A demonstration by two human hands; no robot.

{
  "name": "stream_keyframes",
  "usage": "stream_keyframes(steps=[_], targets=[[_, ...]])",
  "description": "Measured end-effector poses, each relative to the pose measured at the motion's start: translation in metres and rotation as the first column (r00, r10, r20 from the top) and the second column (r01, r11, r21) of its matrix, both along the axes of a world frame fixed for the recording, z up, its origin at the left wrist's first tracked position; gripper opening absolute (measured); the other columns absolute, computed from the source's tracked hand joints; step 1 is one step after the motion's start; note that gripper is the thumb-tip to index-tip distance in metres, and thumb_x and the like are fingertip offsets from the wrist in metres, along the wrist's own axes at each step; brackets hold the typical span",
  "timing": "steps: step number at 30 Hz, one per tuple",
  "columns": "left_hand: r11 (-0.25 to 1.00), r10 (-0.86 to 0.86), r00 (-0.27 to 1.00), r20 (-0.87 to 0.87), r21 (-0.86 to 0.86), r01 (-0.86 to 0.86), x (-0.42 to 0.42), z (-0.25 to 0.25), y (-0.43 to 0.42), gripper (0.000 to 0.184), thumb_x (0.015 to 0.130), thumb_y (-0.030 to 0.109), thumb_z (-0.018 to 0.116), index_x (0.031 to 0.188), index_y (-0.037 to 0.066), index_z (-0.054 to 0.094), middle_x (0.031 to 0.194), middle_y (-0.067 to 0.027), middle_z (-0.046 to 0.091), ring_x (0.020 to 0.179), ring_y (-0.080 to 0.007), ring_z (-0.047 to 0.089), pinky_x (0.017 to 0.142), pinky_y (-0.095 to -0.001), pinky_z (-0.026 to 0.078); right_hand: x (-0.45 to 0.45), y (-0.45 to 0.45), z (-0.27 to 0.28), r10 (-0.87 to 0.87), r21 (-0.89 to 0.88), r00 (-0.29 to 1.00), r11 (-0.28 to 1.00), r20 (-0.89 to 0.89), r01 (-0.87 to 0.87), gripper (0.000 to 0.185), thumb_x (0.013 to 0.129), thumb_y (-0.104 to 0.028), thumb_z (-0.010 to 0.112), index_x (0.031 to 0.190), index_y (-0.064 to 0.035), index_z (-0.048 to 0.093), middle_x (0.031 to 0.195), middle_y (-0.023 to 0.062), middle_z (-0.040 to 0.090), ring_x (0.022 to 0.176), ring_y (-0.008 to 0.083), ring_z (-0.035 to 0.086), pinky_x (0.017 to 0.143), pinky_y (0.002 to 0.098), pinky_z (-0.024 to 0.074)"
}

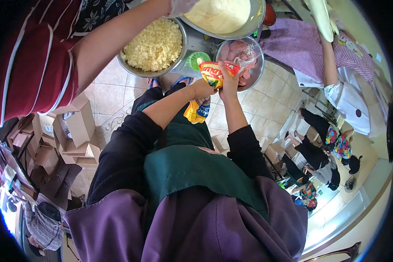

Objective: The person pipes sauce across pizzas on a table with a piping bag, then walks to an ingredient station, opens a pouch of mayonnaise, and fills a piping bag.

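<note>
My left hand [202,89] is closed around the lower side of a red-and-yellow printed pouch [212,73]. My right hand [228,84] grips the same pouch from the right, thumb pressed against its front. Below my left hand hangs a yellow plastic piece with a blue label [198,111]; whether it belongs to that pouch or is a second packet, I cannot tell. Just beyond the pouch stands a metal bowl [261,70] with pink sausage pieces and clear plastic in it. A green round-topped item [198,60] sits left of that bowl.
A bowl [185,43] of pale yellow crumbly food and a large basin [261,19] of cream-coloured mixture stand on the table. From the left reaches another person's arm [118,37]; at right, a gloved hand [321,22]. Cardboard boxes [76,126] stand at left.
</note>
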State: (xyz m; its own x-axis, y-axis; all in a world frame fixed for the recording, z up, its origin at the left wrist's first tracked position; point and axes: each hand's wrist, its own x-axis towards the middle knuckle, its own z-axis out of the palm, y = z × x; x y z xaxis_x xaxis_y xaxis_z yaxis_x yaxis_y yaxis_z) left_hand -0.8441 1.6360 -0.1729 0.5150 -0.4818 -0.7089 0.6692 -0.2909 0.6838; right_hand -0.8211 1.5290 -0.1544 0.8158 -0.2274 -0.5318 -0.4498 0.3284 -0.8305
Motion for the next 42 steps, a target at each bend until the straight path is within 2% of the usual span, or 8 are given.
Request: stream_keyframes(steps=[6, 8, 11, 14, 24, 26, 32, 42], targets=[[0.986, -0.133, 0.989, -0.072, 0.096, 0.139, 0.001, -0.007, -0.003, 0.042, 0.076, 0.036, 0.059, 0.102, 0.004, 0.056, 0.083, -0.0143, 0.062, 0.07, -0.025, 0.062, 0.062, -0.035, 0.05, -0.003, -0.004, -0.013, 0.034, -0.049, 0.999, 0.998, -0.025, -0.035, 0.034, 0.075, -0.014, 0.069, 0.098, -0.0053, 0.045, 0.088, 0.0069, 0.056, 0.074, 0.0137, 0.058, 0.061, 0.0255, 0.0499], [0.915, -0.385, 0.903, 0.189, 0.208, 0.347, 0.002, -0.021, -0.008, 0.041, 0.078, 0.041, 0.053, 0.098, 0.005, 0.059, 0.082, -0.0166, 0.062, 0.072, -0.0274, 0.062, 0.064, -0.0366, 0.049, -0.003, -0.003, -0.014, 0.004, -0.071, 1.0, 0.997, -0.015, -0.005, 0.033, 0.077, -0.015, 0.067, 0.099, -0.0047, 0.045, 0.089, 0.007, 0.056, 0.075, 0.0139, 0.058, 0.063, 0.0259, 0.0496], [0.834, -0.54, 0.788, 0.297, 0.311, 0.455, 0.007, -0.03, -0.013, 0.039, 0.08, 0.041, 0.048, 0.094, 0.007, 0.061, 0.082, -0.0177, 0.063, 0.073, -0.029, 0.062, 0.065, -0.0378, 0.049, -0.002, -0.005, -0.019, -0.018, -0.107, 0.999, 0.994, -0.037, 0.014, 0.034, 0.078, -0.017, 0.066, 0.101, -0.004, 0.045, 0.089, 0.0071, 0.056, 0.077, 0.0142, 0.058, 0.064, 0.0263, 0.0496], [0.896, -0.424, 0.888, 0.175, 0.222, 0.384, 0.013, -0.01, -0.006, 0.036, 0.081, 0.038, 0.048, 0.093, 0.006, 0.061, 0.082, -0.0179, 0.062, 0.075, -0.0301, 0.062, 0.068, -0.0386, 0.048, 0.0, -0.001, -0.012, -0.036, -0.125, 0.999, 0.992, -0.018, 0.033, 0.032, 0.079, -0.017, 0.065, 0.1, -0.0036, 0.046, 0.09, 0.0072, 0.056, 0.077, 0.0137, 0.058, 0.064, 0.0259, 0.0491], [0.827, -0.56, 0.806, 0.192, 0.193, 0.529, 0.014, -0.05, -0.024, 0.036, 0.083, 0.036, 0.045, 0.094, 0.004, 0.059, 0.081, -0.0189, 0.062, 0.075, -0.0309, 0.062, 0.067, -0.039, 0.049, 0.001, -0.002, -0.016, -0.001, -0.203, 1.0, 0.979, 0.006, 0.002, 0.026, 0.08, -0.017, 0.063, 0.098, -0.0045, 0.049, 0.089, 0.0072, 0.056, 0.078, 0.0133, 0.056, 0.065, 0.0254, 0.0466], [0.839, -0.529, 0.849, 0.007, 0.158, 0.521, 0.019, -0.038, -0.021, 0.038, 0.085, 0.037, 0.042, 0.095, 0.004, 0.059, 0.083, -0.0198, 0.061, 0.078, -0.0326, 0.061, 0.07, -0.0397, 0.048, 0.001, -0.003, -0.017, 0.013, -0.234, 1.0, 0.972, 0.016, -0.009, 0.026, 0.08, -0.017, 0.062, 0.098, -0.0044, 0.049, 0.09, 0.0073, 0.056, 0.078, 0.0133, 0.056, 0.064, 0.0253, 0.0465], [0.751, -0.66, 0.673, 0.333, 0.29, 0.593, 0.018, -0.056, -0.028, 0.037, 0.084, 0.038, 0.042, 0.096, 0.008, 0.06, 0.084, -0.0183, 0.062, 0.078, -0.0327, 0.061, 0.069, -0.0399, 0.048, 0.003, 0.001, -0.011, -0.021, -0.279, 1.0, 0.96, 0.013, 0.024, 0.018, 0.08, -0.017, 0.06, 0.09, -0.0043, 0.053, 0.083, 0.0052, 0.058, 0.071, 0.0115, 0.056, 0.061, 0.0243, 0.0453], [0.808, -0.588, 0.769, 0.25, 0.231, 0.542, 0.024, -0.036, -0.022, 0.035, 0.083, 0.037, 0.044, 0.096, 0.01, 0.061, 0.083, -0.0173, 0.062, 0.077, -0.0314, 0.061, 0.067, -0.0389, 0.049, 0.006, -0.004, -0.022, 0.09, -0.422, 0.995, 0.904, 0.045, -0.062, 0.015, 0.081, -0.017, 0.06, 0.082, -0.0026, 0.054, 0.075, 0.0047, 0.058, 0.066, 0.0097, 0.053, 0.058, 0.024, 0.0433]])
